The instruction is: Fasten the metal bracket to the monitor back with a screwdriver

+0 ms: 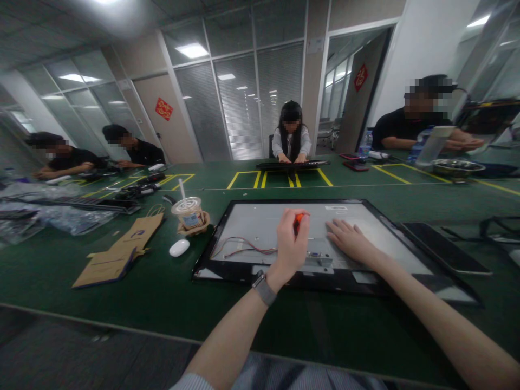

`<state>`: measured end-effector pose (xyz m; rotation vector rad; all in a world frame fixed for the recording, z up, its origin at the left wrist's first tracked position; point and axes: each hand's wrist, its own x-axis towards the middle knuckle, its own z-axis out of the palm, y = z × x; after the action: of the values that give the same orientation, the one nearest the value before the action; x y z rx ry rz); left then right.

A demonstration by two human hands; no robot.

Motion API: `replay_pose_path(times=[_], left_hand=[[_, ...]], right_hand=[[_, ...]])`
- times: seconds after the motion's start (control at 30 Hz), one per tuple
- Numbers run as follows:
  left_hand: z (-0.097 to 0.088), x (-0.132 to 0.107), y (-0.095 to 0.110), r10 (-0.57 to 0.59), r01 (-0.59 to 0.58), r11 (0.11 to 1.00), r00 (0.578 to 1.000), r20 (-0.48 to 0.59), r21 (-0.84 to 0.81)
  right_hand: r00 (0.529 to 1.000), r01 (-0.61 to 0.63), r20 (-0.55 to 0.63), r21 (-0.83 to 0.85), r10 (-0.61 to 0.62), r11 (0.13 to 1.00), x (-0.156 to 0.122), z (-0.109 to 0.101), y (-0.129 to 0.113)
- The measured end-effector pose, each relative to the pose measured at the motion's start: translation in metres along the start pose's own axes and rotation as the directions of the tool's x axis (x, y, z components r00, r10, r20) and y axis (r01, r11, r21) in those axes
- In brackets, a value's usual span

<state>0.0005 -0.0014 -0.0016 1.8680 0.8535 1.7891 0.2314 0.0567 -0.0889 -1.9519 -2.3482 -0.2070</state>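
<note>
A flat display panel (pixel 260 216) with a grey metal back and a black frame lies on the green table in front of me. My left hand (pixel 292 238), with a watch on its wrist, is closed around a screwdriver with an orange handle (pixel 299 219); the tip is hard to make out. Beneath that hand, a metal bracket with a connector (pixel 319 261) sits near the panel's front edge. Thin cables (pixel 244 246) run over the panel's left part. My right hand (pixel 351 241) rests flat on the metal back, fingers spread, right of the screwdriver.
To the left are an iced drink cup (pixel 189 212) in a cardboard holder, a white mouse (pixel 179 247) and a brown paper bag (pixel 122 249). A dark flat device (pixel 444 246) touches the panel's right side. Across the table a person (pixel 290 135) handles another panel; others sit at both sides.
</note>
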Motion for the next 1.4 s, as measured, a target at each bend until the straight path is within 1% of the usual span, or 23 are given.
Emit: replay_pose_path(times=[0.3, 0.47, 0.6, 0.77, 0.93, 1.2, 1.4], left_hand=[[0.0002, -0.0001, 0.0022, 0.014, -0.014, 1.000, 1.000, 0.021, -0.008], [0.0001, -0.0002, 0.0042, 0.033, -0.033, 0.999, 0.998, 0.052, -0.003], [0.0007, -0.0015, 0.0029, 0.040, -0.040, 0.999, 0.996, 0.080, -0.004], [0.0011, -0.0022, 0.0008, 0.040, -0.039, 0.999, 0.995, 0.090, -0.011], [0.0006, -0.0010, 0.0032, 0.044, -0.045, 0.999, 0.997, 0.068, 0.005], [-0.0009, 0.0009, 0.0074, 0.012, -0.011, 0.999, 1.000, -0.024, 0.034], [-0.0018, 0.0018, 0.0079, 0.012, -0.012, 1.000, 1.000, -0.021, 0.027]], right_hand=[[1.000, -0.019, 0.023, -0.017, 0.019, 1.000, 0.0000, 0.0014, 0.0004], [1.000, -0.021, 0.023, -0.018, 0.021, 1.000, 0.0012, 0.0023, 0.0002], [1.000, -0.019, 0.018, 0.000, 0.019, 1.000, 0.0011, 0.0018, 0.0002], [1.000, -0.010, 0.017, -0.005, 0.010, 1.000, 0.0005, 0.0006, -0.0002], [0.999, -0.028, 0.039, -0.015, 0.029, 0.999, 0.0002, -0.0022, -0.0020], [0.999, -0.026, 0.045, -0.011, 0.027, 1.000, -0.0007, -0.0044, -0.0037], [0.999, -0.030, 0.021, -0.008, 0.030, 1.000, 0.0003, -0.0004, -0.0014]])
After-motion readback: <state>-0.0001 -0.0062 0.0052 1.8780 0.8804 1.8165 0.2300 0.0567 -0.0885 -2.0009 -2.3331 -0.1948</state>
